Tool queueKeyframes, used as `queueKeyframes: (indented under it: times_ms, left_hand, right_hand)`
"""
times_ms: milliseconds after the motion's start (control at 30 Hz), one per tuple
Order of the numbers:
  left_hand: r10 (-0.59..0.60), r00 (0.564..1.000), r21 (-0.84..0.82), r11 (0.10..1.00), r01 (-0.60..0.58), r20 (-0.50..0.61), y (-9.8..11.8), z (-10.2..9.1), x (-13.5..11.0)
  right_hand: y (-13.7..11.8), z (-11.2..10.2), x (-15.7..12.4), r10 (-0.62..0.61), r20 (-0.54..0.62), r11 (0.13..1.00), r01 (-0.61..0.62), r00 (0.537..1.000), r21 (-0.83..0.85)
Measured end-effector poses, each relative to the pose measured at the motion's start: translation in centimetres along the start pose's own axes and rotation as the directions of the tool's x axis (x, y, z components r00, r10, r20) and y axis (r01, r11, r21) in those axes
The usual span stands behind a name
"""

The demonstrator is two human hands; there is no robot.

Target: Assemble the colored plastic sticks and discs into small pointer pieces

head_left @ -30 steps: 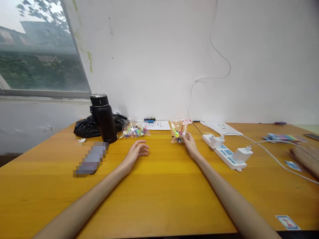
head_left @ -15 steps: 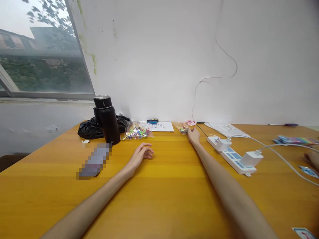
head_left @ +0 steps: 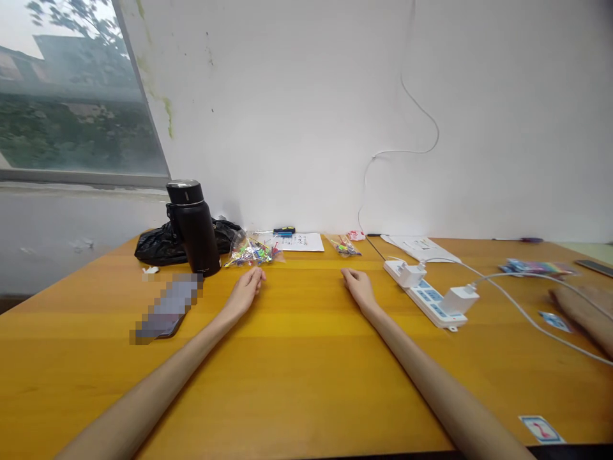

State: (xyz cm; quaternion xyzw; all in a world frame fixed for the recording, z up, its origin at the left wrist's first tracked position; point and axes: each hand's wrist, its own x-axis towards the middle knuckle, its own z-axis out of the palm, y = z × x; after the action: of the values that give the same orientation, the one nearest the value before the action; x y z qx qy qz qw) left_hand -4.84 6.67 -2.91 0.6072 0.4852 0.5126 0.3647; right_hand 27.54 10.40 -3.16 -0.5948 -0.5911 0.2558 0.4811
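My left hand lies flat on the orange table, fingers stretched toward a clear bag of colourful small parts just beyond it. My right hand rests palm down, fingers loosely out and holding nothing. A smaller clear bag with colourful parts lies near the wall, a short way beyond my right hand and apart from it.
A black bottle stands in front of a black plastic bag. A phone lies left. A white sheet and power strip with plugged chargers sit right. Another person's arm rests at the far right. A card lies at the near edge.
My right hand let go of the smaller bag near the wall and drew back toward me. My left hand uncurled and slid forward to lie flat.
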Motion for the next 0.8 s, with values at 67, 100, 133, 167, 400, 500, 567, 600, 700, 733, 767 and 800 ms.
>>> queueKeyframes:
  times_ms: [67,100,133,167,400,500,567,600,700,733,767,800]
  left_hand:
    - [0.053,0.998,0.069,0.996,-0.051,-0.025,0.1,-0.5,0.5]
    - [0.08,0.996,0.12,0.99,-0.076,-0.035,0.3,-0.8,0.9]
    - [0.108,0.993,0.179,0.979,-0.099,-0.043,0.6,-1.2,1.4]
    - [0.14,0.989,0.256,0.959,-0.123,-0.049,0.9,-1.5,2.0]
    - [0.124,0.977,0.636,0.771,0.014,-0.172,1.7,-1.5,8.7]
    - [0.097,0.973,0.68,0.73,0.073,-0.209,1.0,-0.1,10.6]
    - [0.087,0.968,0.691,0.715,0.102,-0.234,0.5,0.7,11.2]
    - [0.086,0.965,0.694,0.711,0.114,-0.246,0.3,1.0,11.4]
    - [0.116,0.955,0.698,0.707,0.113,-0.272,-0.1,1.0,11.5]
    - [0.138,0.952,0.701,0.706,0.097,-0.272,-0.1,0.8,11.4]
    - [0.165,0.949,0.704,0.706,0.076,-0.268,-0.1,0.5,11.3]
    - [0.191,0.946,0.706,0.706,0.054,-0.263,0.0,0.3,11.1]
  right_hand:
    - [-0.4,0.1,-0.4,-0.01,0.035,1.0,0.009,0.999,0.021]
    - [-0.5,0.1,-0.4,-0.014,0.049,0.999,0.012,0.999,0.032]
    - [-0.6,0.1,-0.4,-0.017,0.062,0.999,0.015,0.998,0.041]
    - [-0.6,0.1,-0.3,-0.021,0.075,0.999,0.017,0.997,0.05]
    - [-0.1,0.0,0.0,-0.052,0.134,0.997,0.044,0.99,0.061]
    - [-0.1,0.0,-0.1,-0.074,0.148,0.996,0.067,0.986,0.052]
    - [-0.2,-0.1,-0.1,-0.087,0.149,0.996,0.08,0.985,0.048]
    - [-0.2,-0.1,-0.2,-0.091,0.147,0.995,0.085,0.985,0.048]
    - [-0.3,-0.1,-0.2,-0.098,0.141,0.995,0.092,0.985,0.048]
    - [-0.2,-0.1,-0.2,-0.099,0.141,0.995,0.092,0.985,0.049]
    - [-0.2,-0.1,-0.2,-0.098,0.142,0.995,0.092,0.985,0.05]
    - [-0.2,0.0,-0.1,-0.098,0.142,0.995,0.091,0.985,0.051]
